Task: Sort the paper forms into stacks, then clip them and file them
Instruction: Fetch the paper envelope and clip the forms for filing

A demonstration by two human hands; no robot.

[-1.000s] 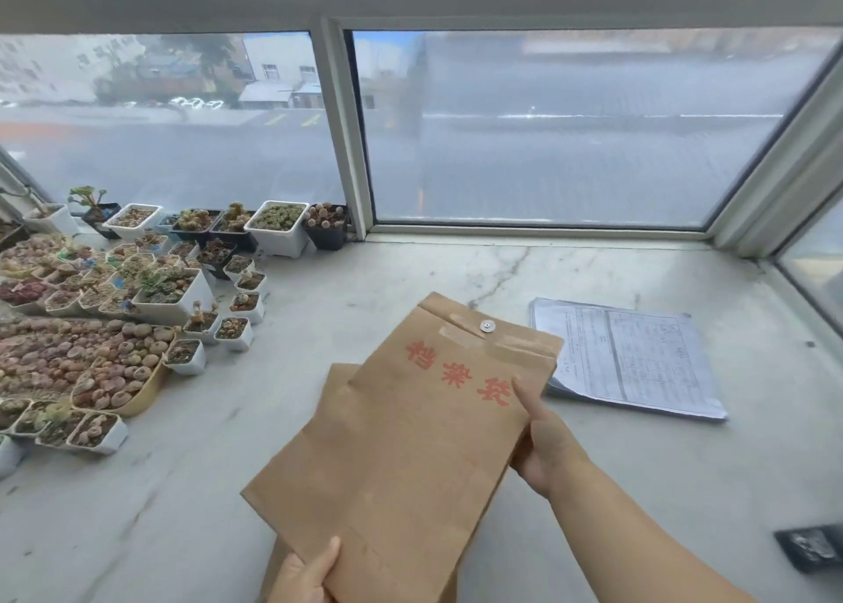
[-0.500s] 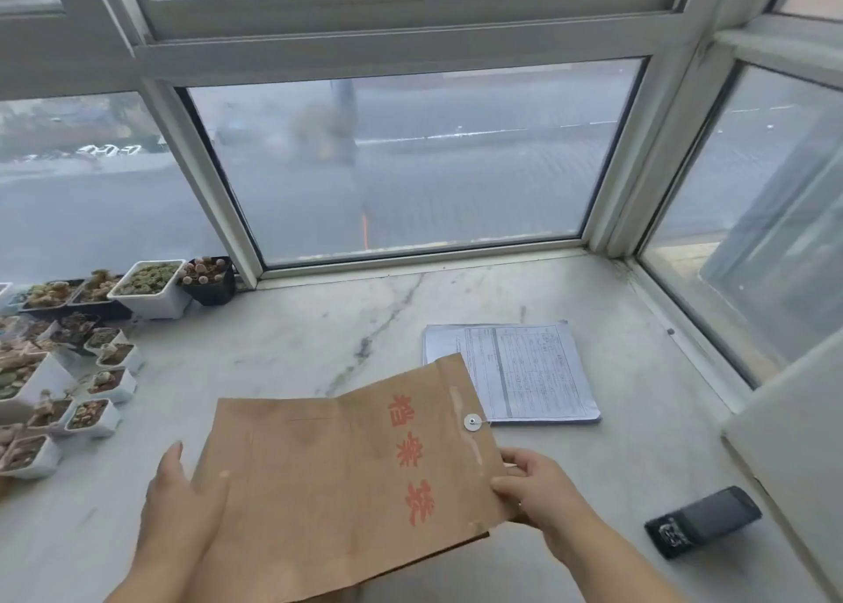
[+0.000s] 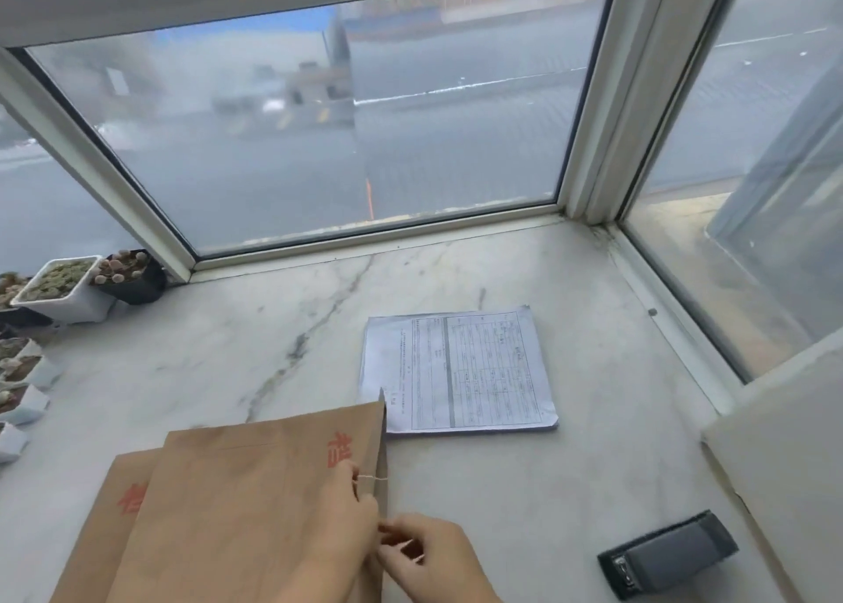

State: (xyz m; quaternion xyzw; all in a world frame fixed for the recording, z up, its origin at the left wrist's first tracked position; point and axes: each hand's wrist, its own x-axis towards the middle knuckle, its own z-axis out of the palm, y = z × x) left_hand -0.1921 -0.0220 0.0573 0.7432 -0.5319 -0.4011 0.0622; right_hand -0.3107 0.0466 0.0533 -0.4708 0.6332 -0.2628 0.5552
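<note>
Paper forms (image 3: 458, 372), a thin stack of white printed sheets with ruled tables, lie flat on the white grey-veined marble sill (image 3: 228, 356), right of centre and well back from the near edge. Nearer the camera, a brown kraft-paper file envelope (image 3: 255, 506) printed with red characters lies on a second brown envelope (image 3: 107, 520), which peeks out at its left side; the top envelope's far right corner touches or overlaps the near left corner of the forms.

The sill runs into a corner of white-framed bay windows (image 3: 356, 137) that look down on a grey street. Along the left edge stand small pots of succulents: a white rectangular pot (image 3: 61, 290) and a black square pot (image 3: 130, 276) by the window frame, with more white pots further forward. A dark grey rectangular device (image 3: 668, 554) lies on the marble at lower right, well apart from the papers.

The left hand (image 3: 340, 534) rests on the right end of the top envelope, fingers pointing away, with a thin white string (image 3: 372, 478) emerging at its fingertips by the envelope's edge. The right hand (image 3: 433, 561) sits just beside it, off the envelope's right edge, fingers curled and pinching what looks like the string's other end, though blur makes that unclear.
</note>
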